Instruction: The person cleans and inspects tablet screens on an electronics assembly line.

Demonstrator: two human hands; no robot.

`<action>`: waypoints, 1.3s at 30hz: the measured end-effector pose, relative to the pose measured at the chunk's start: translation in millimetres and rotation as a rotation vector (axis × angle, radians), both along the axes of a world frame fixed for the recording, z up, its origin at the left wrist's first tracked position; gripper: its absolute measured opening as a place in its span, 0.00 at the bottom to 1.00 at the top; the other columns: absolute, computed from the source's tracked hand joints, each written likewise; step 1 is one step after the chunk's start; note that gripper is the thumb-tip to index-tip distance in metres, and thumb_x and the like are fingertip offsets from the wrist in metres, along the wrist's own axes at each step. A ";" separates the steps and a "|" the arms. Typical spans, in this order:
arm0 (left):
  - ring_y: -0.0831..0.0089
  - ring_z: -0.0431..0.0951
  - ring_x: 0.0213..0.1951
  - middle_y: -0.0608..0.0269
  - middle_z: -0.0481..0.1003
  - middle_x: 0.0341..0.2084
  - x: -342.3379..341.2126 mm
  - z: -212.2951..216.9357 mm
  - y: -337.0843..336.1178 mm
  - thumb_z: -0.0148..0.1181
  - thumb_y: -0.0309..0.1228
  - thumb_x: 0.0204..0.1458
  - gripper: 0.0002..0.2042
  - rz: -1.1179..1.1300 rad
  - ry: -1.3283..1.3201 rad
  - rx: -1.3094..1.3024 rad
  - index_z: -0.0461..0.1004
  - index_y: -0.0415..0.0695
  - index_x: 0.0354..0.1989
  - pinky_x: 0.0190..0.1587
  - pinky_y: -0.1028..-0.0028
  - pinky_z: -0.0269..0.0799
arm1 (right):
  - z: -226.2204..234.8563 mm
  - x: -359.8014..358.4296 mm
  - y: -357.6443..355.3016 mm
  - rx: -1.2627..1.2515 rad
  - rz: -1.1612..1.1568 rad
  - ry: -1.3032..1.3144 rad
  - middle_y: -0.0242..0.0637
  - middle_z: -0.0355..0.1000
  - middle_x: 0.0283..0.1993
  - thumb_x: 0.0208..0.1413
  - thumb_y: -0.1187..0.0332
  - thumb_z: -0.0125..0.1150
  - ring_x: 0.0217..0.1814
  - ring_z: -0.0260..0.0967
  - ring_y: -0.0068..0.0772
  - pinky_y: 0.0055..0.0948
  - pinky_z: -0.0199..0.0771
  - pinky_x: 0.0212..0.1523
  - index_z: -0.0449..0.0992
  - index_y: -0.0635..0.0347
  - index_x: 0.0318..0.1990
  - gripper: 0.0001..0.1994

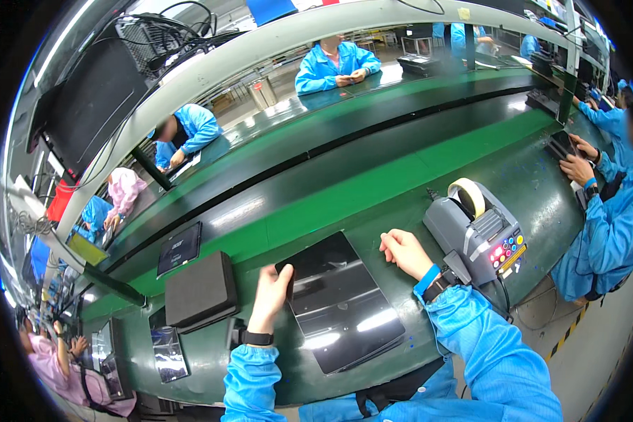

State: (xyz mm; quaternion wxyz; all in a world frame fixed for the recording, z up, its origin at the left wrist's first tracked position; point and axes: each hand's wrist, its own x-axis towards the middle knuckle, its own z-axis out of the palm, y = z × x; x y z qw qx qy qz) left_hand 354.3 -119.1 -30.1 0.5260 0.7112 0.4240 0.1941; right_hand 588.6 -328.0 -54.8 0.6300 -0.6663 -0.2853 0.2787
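A glossy black flat panel [330, 271] lies on the green bench in front of me, with light reflected across it. At its left edge is my left hand [269, 294], slightly blurred, fingers curled and thumb against a small dark thing I cannot make out. Beyond the panel's right edge, my right hand [405, 253] is held with thumb and fingertips pinched together; anything between them is too small to see. A grey tape dispenser [464, 228] with lit buttons stands just right of that hand, carrying a pale tape roll [475, 196].
Left of the panel sits a dark foam-like block [200, 290], with a black tablet-like panel [179, 248] behind it and a film-covered dark sheet [167, 355] beside it. A metal post [116, 287] rises at left. Several co-workers sit around, one close on the right [591, 225].
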 end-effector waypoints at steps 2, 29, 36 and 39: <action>0.57 0.73 0.37 0.47 0.71 0.39 1.5 14.9 -2.4 0.61 0.37 0.51 0.18 0.030 0.304 0.798 0.69 0.37 0.44 0.37 0.64 0.70 | -6.2 1.3 1.8 -0.001 -0.017 -0.084 0.29 0.66 0.16 0.62 0.61 0.50 0.20 0.62 0.17 0.23 0.61 0.24 0.72 0.61 0.26 0.16; 0.63 0.77 0.37 0.56 0.76 0.32 101.7 41.0 -39.4 0.63 0.33 0.50 0.09 -0.373 -0.142 0.514 0.77 0.40 0.34 0.43 0.68 0.71 | 52.0 -76.0 -75.4 0.034 -0.307 -0.230 0.35 0.73 0.28 0.60 0.62 0.56 0.33 0.70 0.23 0.25 0.71 0.36 0.74 0.66 0.40 0.13; 0.66 0.77 0.35 0.55 0.76 0.30 109.1 38.3 -48.9 0.63 0.33 0.50 0.10 -0.414 -0.080 0.635 0.77 0.38 0.35 0.40 0.70 0.72 | 29.7 -30.6 0.2 0.019 -0.029 -0.028 0.36 0.73 0.27 0.62 0.56 0.53 0.31 0.64 0.21 0.25 0.67 0.34 0.74 0.72 0.37 0.21; 0.64 0.78 0.36 0.53 0.77 0.32 109.7 42.9 -46.6 0.62 0.35 0.51 0.11 -0.418 -0.019 0.628 0.77 0.38 0.35 0.41 0.69 0.72 | 25.5 -29.9 5.9 0.014 0.005 0.023 0.29 0.71 0.27 0.63 0.59 0.51 0.31 0.64 0.16 0.21 0.66 0.32 0.75 0.70 0.36 0.18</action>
